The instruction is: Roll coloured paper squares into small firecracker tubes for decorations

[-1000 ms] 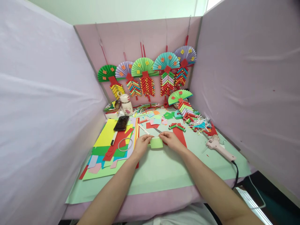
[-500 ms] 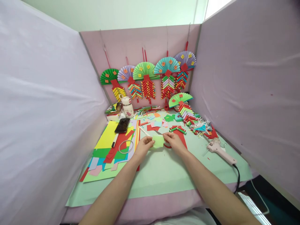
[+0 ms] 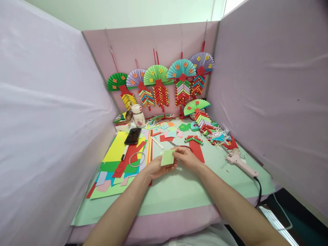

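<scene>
A small light green paper point(image 3: 167, 158) was up in the person's hands, over the middle of the table point(image 3: 176, 194). The right hand point(image 3: 188, 158) pinched its right edge between thumb and fingers. The left hand point(image 3: 158, 168) was cupped under it with bent fingers, but I cannot tell if the thumb pressed on it. Just past the hands lay scissors point(image 3: 174, 144), partly hidden by the right hand, and a white stick point(image 3: 157, 142). Beyond the right hand, a red paper strip point(image 3: 196, 153) lay near some red and green paper rolls point(image 3: 193, 140). On the left was a pile of colored paper point(image 3: 112, 166) with a black phone point(image 3: 133, 136), a marker point(image 3: 124, 152) and a thin ring point(image 3: 136, 159) on top. A glue gun point(image 3: 241, 163) sat well off to the right, its black cord point(image 3: 260, 189) going down by the table's edge. Paper fans point(image 3: 156, 75) hung on the pink back wall point(image 3: 128, 44). Cloth walls point(image 3: 46, 112) closed in both sides. The table was bare from the hands to its front edge, and also between the red strip and the glue gun.
</scene>
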Available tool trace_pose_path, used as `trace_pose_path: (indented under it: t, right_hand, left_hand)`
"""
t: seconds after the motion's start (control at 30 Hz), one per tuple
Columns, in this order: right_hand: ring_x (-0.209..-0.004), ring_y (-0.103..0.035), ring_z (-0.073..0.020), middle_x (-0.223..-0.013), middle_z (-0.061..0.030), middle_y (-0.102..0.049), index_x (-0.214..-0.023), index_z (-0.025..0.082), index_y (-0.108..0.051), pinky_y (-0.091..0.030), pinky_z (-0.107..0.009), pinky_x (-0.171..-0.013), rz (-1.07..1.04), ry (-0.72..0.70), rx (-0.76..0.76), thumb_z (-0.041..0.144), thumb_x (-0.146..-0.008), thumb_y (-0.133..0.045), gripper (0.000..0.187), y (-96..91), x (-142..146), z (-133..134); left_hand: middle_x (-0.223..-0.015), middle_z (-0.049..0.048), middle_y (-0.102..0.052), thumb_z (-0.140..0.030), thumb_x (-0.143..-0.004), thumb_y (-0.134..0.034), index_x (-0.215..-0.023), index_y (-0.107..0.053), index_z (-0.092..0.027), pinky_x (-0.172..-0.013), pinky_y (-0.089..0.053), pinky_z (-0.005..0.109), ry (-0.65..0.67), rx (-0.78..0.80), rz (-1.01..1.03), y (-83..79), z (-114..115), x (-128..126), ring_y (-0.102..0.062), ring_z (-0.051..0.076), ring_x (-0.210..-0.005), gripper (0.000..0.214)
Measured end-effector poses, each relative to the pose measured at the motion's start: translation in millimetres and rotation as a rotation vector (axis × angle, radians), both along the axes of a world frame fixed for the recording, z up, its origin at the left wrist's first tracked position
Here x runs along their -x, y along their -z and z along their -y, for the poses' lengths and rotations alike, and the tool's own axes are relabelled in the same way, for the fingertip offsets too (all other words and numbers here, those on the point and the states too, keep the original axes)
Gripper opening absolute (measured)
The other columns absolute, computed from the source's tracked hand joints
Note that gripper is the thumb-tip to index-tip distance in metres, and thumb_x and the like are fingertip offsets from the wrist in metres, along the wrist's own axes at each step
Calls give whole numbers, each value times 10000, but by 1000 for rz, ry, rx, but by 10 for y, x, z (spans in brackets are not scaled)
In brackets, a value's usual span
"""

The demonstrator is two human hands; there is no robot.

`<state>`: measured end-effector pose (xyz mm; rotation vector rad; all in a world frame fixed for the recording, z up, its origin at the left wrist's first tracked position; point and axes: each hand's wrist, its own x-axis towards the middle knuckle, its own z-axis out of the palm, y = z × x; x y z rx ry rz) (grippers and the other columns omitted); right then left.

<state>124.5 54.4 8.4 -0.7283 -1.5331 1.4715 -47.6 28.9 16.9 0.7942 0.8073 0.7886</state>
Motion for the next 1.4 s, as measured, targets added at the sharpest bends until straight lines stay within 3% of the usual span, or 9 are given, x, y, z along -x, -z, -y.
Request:
trace_pose_path:
  t: [0.13, 0.27, 0.43, 0.57, 0.67, 0.8, 1.0, 1.13, 1.4]
  right_hand:
    - [-699, -514, -137, -733, 15, -557, -784, 209, -540, -421, -259, -675, 16, 76, -8, 490, -784, -586, 285, 2, -21, -36]
    - [-637, -475, -120, -675, 35, -517, -755, 197, -529, -378, -237, -598, 55, 105, -28, 453, -768, -599, 265, 36, -1, -56]
    - [-652, -496, -127, -702, 26, -554, -836, 186, -589, -377, -249, -606, 93, 180, -55, 397, -746, -624, 232, 93, 25, -77]
    - [-652, -525, -131, -722, 14, -585, -911, 190, -581, -394, -254, -604, 81, 268, -32, 403, -728, -631, 286, 109, 4, -115]
    - [-624, -525, -127, -719, 5, -593, -873, 193, -574, -399, -252, -577, 75, 310, -12, 402, -732, -615, 255, 108, -13, -135]
    - [-628, -528, -130, -702, 9, -588, -845, 195, -581, -413, -263, -599, 87, 318, -35, 375, -733, -611, 214, 92, -12, -117]
    - [-730, -558, -149, -753, 8, -607, -885, 199, -610, -426, -291, -709, 126, 247, -122, 332, -740, -614, 197, 74, 33, -50]
    - [-798, -570, -157, -829, -11, -615, -931, 196, -587, -431, -300, -750, 106, 245, -127, 336, -744, -620, 236, 76, 58, -37]
    - [-684, -561, -137, -733, 16, -586, -923, 203, -566, -429, -268, -645, 35, 241, -52, 378, -730, -632, 269, 83, 32, -72]
  left_hand:
    - [-982, 105, -683, -329, -719, -707, -936, -672, -173, -713, -498, 265, -184, -34, -73, -21, -60, 10, -634, 164, -811, 270]
    - [-868, 84, -671, -536, -759, -600, -853, -649, -162, -646, -487, 262, -326, -96, -129, -10, -114, 52, -617, 159, -749, 389]
    - [-721, 1, -613, -408, -650, -739, -768, -632, -166, -603, -436, 226, -362, -329, -389, 53, -82, 27, -559, 118, -658, 290]
    - [-820, 20, -649, -405, -630, -739, -805, -623, -172, -677, -466, 268, -483, -287, -332, 38, -66, 0, -600, 157, -768, 314]
    - [-890, 45, -664, -387, -613, -750, -824, -621, -167, -748, -478, 298, -446, -260, -282, -1, -57, -15, -614, 178, -842, 331]
    - [-895, 55, -674, -395, -635, -737, -877, -636, -166, -693, -460, 274, -397, -285, -359, -10, -41, -38, -612, 171, -791, 348]
    - [-624, -19, -594, -437, -648, -717, -713, -611, -162, -559, -378, 229, -436, -391, -472, 17, -38, -19, -514, 112, -566, 301]
    - [-588, -32, -559, -428, -647, -721, -675, -591, -160, -526, -347, 216, -461, -397, -493, 17, -34, -17, -475, 99, -541, 299]
    - [-691, 8, -642, -452, -648, -713, -732, -649, -159, -652, -444, 263, -412, -338, -379, 79, -62, -28, -571, 134, -640, 311]
